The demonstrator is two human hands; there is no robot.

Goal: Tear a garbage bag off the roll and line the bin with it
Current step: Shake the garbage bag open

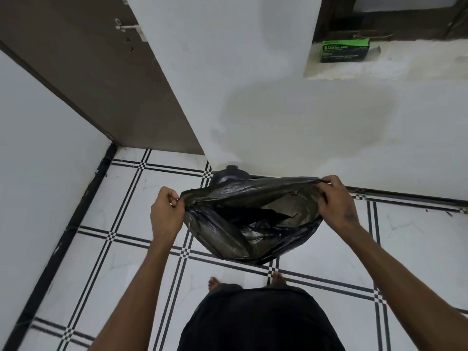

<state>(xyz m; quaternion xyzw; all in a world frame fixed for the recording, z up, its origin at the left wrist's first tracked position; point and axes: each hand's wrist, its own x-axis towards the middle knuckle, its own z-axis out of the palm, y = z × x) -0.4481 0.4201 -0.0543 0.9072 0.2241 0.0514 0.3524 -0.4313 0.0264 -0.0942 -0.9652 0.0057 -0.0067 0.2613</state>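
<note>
Left hand [166, 211] and right hand [334, 200] each pinched rim of black garbage bag [249, 224], mouth stretched open above bin [229, 173] at 12 o'clock. Risk: thin film could tear; rim might miss bin lip.

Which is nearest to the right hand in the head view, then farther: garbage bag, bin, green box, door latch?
1. Garbage bag: gripped at its rim by the right hand.
2. Bin: behind the bag, mostly hidden.
3. Green box: on the ledge above.
4. Door latch: far upper left.
</note>
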